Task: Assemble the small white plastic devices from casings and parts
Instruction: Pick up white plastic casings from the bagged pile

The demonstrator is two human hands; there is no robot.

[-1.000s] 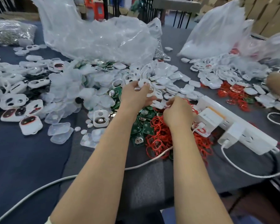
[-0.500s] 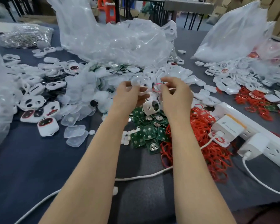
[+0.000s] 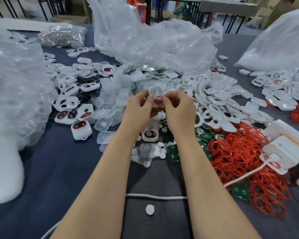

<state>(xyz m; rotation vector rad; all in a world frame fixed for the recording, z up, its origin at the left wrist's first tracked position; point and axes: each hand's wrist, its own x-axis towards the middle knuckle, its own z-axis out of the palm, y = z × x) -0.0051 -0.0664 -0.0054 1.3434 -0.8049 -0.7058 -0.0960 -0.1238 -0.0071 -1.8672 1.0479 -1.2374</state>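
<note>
Both hands are busy: the left hand (image 3: 140,109) is pinching a white casing (image 3: 155,91) above mid-table, and the right hand (image 3: 179,109) is pinching a red ring (image 3: 158,100) against it. The loose red rings (image 3: 240,152) are lying at four o'clock and the green boards (image 3: 173,152) at five.

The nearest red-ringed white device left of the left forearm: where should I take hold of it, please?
Pinch the white device from above across its side walls: it lies face-up at the pile's edge, bare table to its left and front, and its walls look flat.

White casing (image 3: 155,91) upright, red ring (image 3: 158,100) against it.
</note>
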